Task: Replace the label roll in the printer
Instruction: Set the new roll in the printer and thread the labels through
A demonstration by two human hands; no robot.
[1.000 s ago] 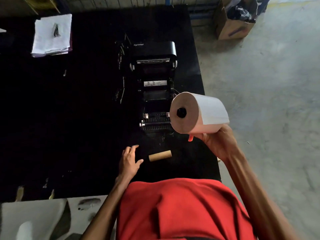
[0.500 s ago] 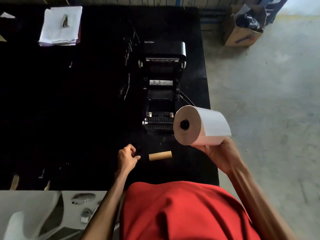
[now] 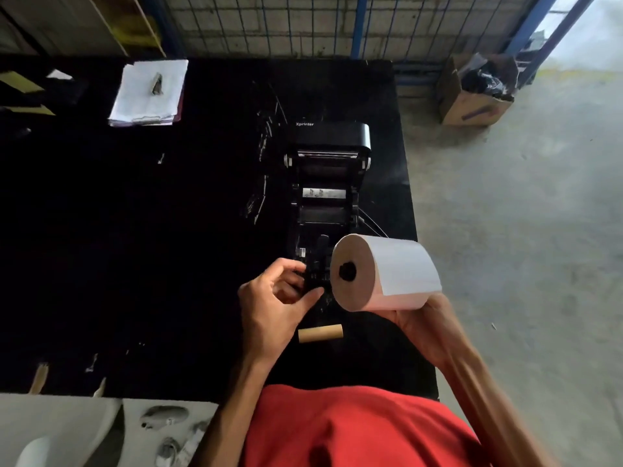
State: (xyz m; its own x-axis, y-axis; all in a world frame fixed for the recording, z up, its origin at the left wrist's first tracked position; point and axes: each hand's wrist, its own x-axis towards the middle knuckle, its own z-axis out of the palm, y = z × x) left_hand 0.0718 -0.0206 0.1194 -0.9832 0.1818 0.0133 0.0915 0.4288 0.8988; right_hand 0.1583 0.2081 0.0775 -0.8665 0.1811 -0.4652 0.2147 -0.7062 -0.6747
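A black Xprinter label printer [image 3: 332,136] stands open on the black table [image 3: 135,247], its lid tipped back and its bay exposed. My right hand [image 3: 426,320] holds a full white label roll [image 3: 401,267] from beneath, just right of the printer's front, with the roll's dark core hole facing me. My left hand [image 3: 276,299] is at the printer's front left; its fingers curl over the black mechanism there and the thumb presses against the front edge. An empty brown cardboard core [image 3: 320,333] lies on the table just in front of the printer, between my hands.
A stack of white papers [image 3: 148,92] lies at the table's far left. A wire fence [image 3: 269,25] runs behind the table. An open cardboard box [image 3: 472,99] sits on the concrete floor to the right. The table's right edge is close beside the printer.
My left hand has lifted from the table beside the empty core and moved forward onto the printer's front. The label roll has stayed to the right of the printer's front.
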